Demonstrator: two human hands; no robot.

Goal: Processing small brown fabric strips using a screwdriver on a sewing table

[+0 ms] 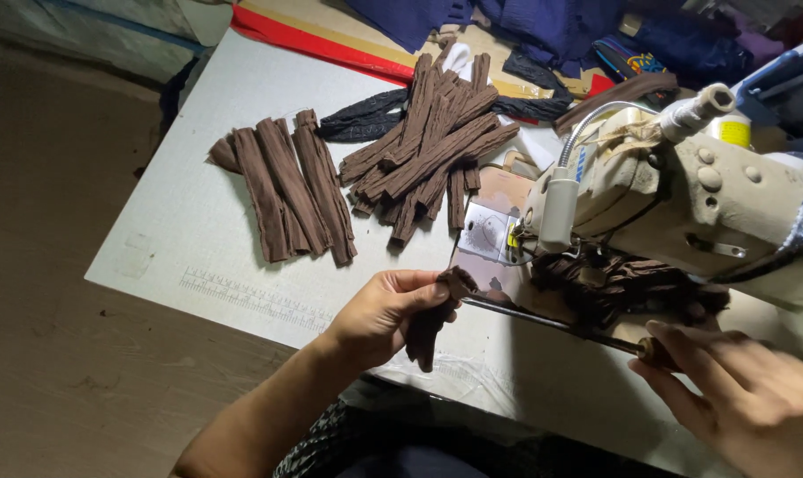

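Left hand sits nearest the camera, fingers clamped on a brown ribbed fabric strip; the upper end is pinched, the rest hangs free below the hand over the front edge of the surface. Right hand has fingers closed around the wooden handle of a thin metal rod. The rod runs leftward and its tip meets the strip's pinched end, so each hand appears to steady one piece against the other. Just behind the rod, a bunch of dark brown fabric is heaped under the arm of the cream sewing machine. Farther back, a neat row of brown strips lies flat, beside a looser crossed pile of strips. Black lace pieces and dark blue cloth sit at the far edge.
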